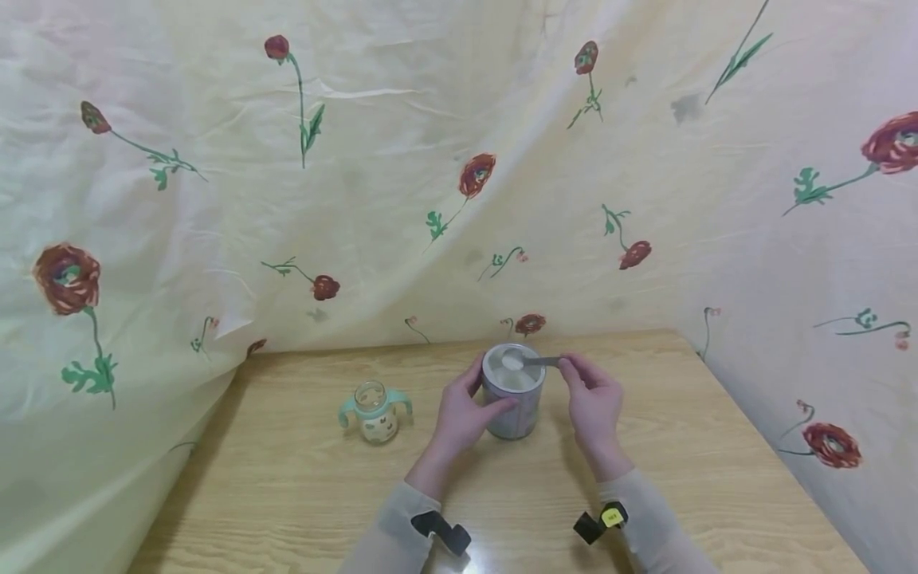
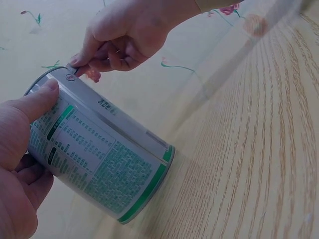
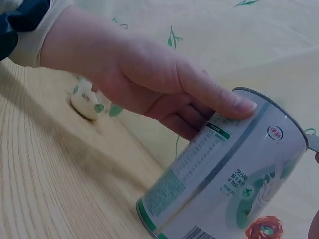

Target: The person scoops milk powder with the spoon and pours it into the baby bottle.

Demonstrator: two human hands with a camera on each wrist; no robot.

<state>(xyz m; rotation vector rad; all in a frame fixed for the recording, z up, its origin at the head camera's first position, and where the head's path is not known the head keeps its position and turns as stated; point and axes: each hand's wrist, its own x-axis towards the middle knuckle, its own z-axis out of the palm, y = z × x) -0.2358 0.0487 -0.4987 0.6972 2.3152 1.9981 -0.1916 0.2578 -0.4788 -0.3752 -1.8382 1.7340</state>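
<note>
A milk powder tin [image 1: 512, 414] with a pale, green-trimmed label [image 2: 99, 154] stands on the wooden table with its top uncovered. My left hand [image 1: 462, 414] grips the tin's left side, its thumb [image 3: 239, 105] lying near the rim. The thumb and fingers of my right hand [image 1: 597, 399] pinch the grey handle [image 1: 545, 361] of a scoop at the rim's right side. Inside the tin's mouth, the scoop's bowl [image 1: 513, 360] looks filled with white powder. How much the tin holds is hard to make out.
Left of the tin stands a baby bottle [image 1: 376, 414] with two mint-green handles and an uncovered mouth. Flower-patterned cloth [image 1: 387, 199] hangs behind the table [image 1: 287, 494] and along both sides. Each forearm wears a dark wrist device.
</note>
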